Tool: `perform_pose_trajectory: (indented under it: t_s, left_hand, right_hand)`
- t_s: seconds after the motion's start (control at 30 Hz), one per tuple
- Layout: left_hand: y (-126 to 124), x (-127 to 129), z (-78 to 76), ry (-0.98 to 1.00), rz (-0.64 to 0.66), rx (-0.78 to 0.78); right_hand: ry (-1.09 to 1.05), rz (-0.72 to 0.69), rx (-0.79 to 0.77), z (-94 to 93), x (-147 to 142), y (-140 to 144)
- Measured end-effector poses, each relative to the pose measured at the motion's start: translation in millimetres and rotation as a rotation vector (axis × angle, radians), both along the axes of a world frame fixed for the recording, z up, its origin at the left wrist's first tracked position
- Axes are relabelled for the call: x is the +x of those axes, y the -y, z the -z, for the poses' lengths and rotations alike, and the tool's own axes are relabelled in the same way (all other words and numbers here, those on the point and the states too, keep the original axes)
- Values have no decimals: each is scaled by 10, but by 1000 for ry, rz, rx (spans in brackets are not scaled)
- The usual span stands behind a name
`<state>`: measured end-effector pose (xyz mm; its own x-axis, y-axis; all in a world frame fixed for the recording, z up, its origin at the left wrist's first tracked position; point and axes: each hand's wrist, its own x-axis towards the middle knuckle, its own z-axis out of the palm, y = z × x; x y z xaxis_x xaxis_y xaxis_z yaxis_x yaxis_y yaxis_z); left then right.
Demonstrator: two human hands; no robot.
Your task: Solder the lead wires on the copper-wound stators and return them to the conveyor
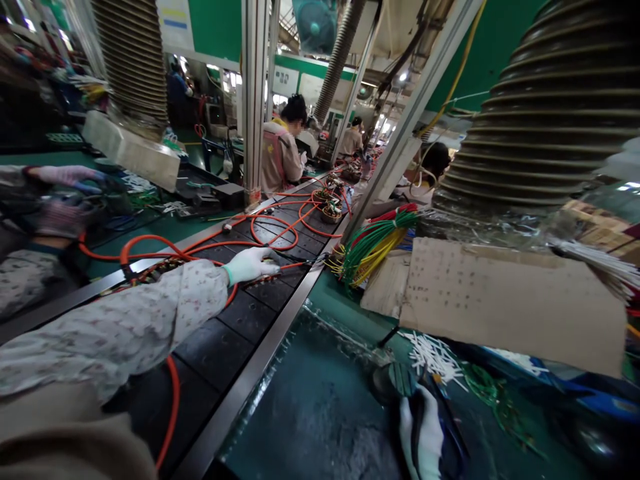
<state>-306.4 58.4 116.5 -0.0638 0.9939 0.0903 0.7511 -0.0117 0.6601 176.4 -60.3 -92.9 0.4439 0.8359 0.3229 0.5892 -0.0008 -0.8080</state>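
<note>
My left hand (250, 265), in a white glove with a floral sleeve, reaches out over the black conveyor belt (220, 347). Its fingers are closed on an orange cable (280, 233) that loops across the belt. My right hand (423, 433), also white-gloved, is low at the bottom edge above the green bench (320, 407). It grips a dark-handled tool (453, 433), whose tip I cannot make out. A round dark part with green stripes (400, 379) lies just beyond that hand.
A bundle of green, yellow and red wires (375, 243) and a cardboard sheet (500, 300) lie to the right, with white sleeve pieces (435, 353) below. Ribbed ducts (550, 113) hang overhead. A co-worker's purple-gloved hands (65, 177) work at left. A metal post (255, 100) stands behind the belt.
</note>
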Motion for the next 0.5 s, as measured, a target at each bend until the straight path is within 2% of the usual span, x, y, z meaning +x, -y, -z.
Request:
perform_pose_trajectory:
  t_s: [0.1,0.23,0.43,0.5]
  left_hand:
    - [195,-99,-2,-56,33,-52]
    - [504,-184,62,-114,-15,-134]
    - [1146,-253,115,-100,4,-231]
    - [1372,-274,141,-139,-38,-251]
  right_hand:
    - [-1,0,0,3,-6,1]
    - [4,-4,-13,-22,-21,17]
    - [-1,-9,4,-158,-94,93]
    - [-2,-13,9,-199,-120,118]
